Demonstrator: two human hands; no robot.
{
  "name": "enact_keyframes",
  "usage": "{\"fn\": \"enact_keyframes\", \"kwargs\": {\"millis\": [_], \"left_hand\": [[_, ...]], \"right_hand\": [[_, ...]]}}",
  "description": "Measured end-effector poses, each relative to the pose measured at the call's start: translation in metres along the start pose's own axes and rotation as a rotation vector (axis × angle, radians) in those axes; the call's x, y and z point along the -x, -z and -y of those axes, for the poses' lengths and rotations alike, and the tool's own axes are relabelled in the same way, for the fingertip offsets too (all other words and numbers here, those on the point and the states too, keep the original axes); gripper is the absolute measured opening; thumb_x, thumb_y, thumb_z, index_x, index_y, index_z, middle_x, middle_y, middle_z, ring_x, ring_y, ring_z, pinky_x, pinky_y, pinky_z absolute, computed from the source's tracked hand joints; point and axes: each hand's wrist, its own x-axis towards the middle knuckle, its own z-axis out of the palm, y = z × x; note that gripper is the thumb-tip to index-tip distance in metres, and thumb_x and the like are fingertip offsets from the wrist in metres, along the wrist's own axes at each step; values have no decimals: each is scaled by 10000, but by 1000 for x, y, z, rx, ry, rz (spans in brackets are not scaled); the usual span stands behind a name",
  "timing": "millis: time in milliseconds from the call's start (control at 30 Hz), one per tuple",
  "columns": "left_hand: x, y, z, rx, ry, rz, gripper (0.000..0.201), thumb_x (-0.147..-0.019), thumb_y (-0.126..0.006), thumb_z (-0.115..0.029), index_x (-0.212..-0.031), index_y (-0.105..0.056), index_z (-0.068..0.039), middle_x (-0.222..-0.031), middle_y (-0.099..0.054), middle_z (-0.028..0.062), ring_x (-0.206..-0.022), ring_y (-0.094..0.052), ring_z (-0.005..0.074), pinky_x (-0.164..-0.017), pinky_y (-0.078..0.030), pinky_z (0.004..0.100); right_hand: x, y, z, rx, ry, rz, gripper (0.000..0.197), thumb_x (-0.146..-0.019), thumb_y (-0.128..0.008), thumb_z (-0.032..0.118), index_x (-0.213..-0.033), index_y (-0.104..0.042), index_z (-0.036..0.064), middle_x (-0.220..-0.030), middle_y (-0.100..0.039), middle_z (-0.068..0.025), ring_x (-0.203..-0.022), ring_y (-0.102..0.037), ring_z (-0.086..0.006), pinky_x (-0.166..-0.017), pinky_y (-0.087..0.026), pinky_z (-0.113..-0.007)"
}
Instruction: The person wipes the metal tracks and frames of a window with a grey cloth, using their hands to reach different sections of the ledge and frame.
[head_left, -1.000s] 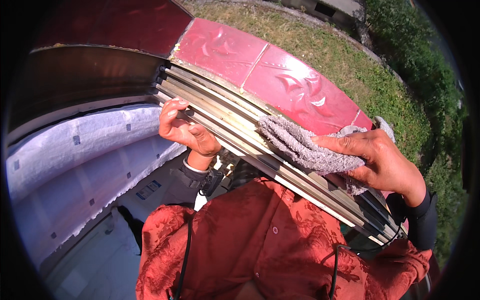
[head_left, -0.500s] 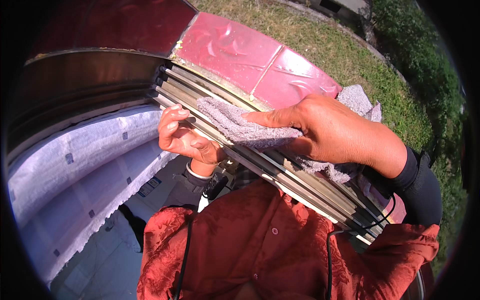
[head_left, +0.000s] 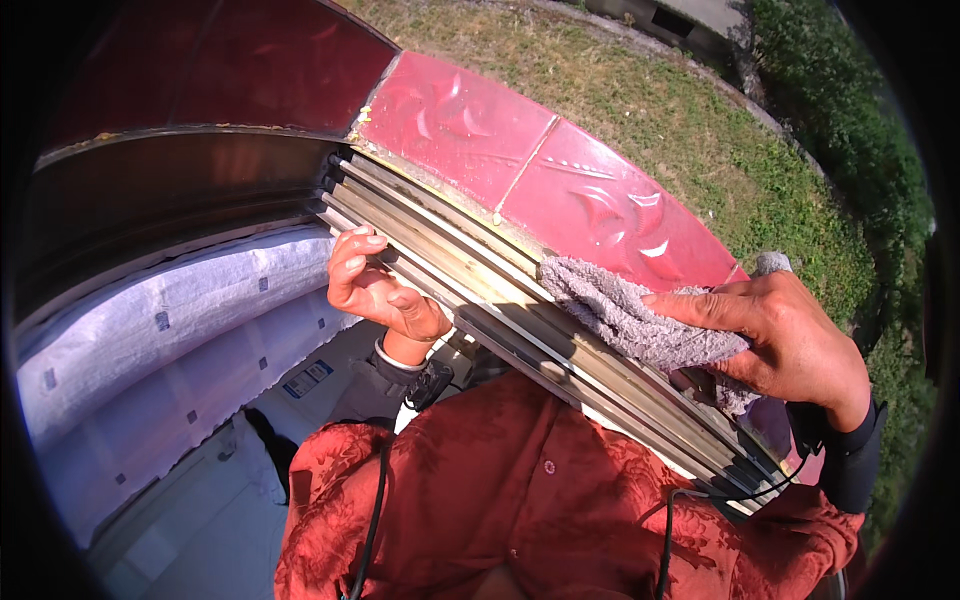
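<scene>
A: Dial centred mid-view, 12 at the top. Largest items first?

B: Grass (head_left: 560, 85) at 1, with green bushes (head_left: 850, 150) beyond it at 2. A glossy red tiled ledge (head_left: 575, 200) curves from between 11 and 12 round to 3, its pale joint showing at 12. Dark red panel (head_left: 240, 80) at 10 to 11, a brown panel (head_left: 180, 180) beneath it.

A: The middle?

B: Parallel metal rails (head_left: 450, 250) slant from 10 down to 4, along the ledge's near side. A white sheet (head_left: 170, 330) with small dark squares fills 9.

A: Anything in the way?

B: Red shirt (head_left: 520, 480) at 6, hiding what lies below the rails there. The right hand covers part of the cloth.

A: Hands?

B: Right hand (head_left: 795, 340) at 3, clamped on the grey cloth (head_left: 640, 315), thumb stretched along it. Left hand (head_left: 385, 295) at 9, near centre: fingers curled, thumb apart from them, nothing held; fingertips at the rails' near edge, contact cannot be told.

A: The cloth's position?

B: At 3, bunched over the rails and against the ledge's near edge.

A: Smallest items?

B: Blue-and-white patch (head_left: 307, 378) at 8; thin black cord (head_left: 668, 540) at 5, crossing toward the rails' lower end.
</scene>
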Motion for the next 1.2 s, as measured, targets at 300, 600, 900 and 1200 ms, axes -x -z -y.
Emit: {"fn": "enact_keyframes", "kwargs": {"millis": [300, 600, 900, 1200], "left_hand": [[2, 0, -6, -50, 16, 2, 480, -1021, -435, -481, -1242, -340, -66, -1099, -465, 113, -1094, -451, 239, -1048, -339, 439], [-1, 1, -1, -117, -55, -16, 494, -1016, -427, -485, -1235, -352, -49, -1058, -482, 120, -1004, -479, 240, -1009, -365, 440], [-9, -27, -7, 34, -155, -261, 499, -957, -485, -438, -1200, -431, -5, -1019, -539, 150, -874, -527, 253, -866, -409, 435], [0, -2, -5, -33, -61, -47, 480, -957, -516, -453, -1210, -372, -71, -996, -512, 122, -893, -502, 246, -881, -414, 441]], "right_hand": [[19, 22, 15, 275, -55, 233, 845, -523, -751, 79, -1342, -618, 238, -736, -630, -77, -638, -614, -302, -592, -475, -398], [-27, 5, 11, 109, -17, 125, 826, -581, -674, 38, -1379, -583, 229, -723, -602, -127, -618, -578, -322, -553, -446, -414], [-131, 37, 54, 209, 95, 96, 498, -768, -660, 55, -1254, -668, 164, -856, -694, -183, -817, -668, -375, -708, -531, -476], [-217, 31, 74, 251, 175, 30, 383, -815, -684, 147, -1197, -701, 138, -1029, -716, -164, -984, -683, -332, -871, -537, -406]]}}
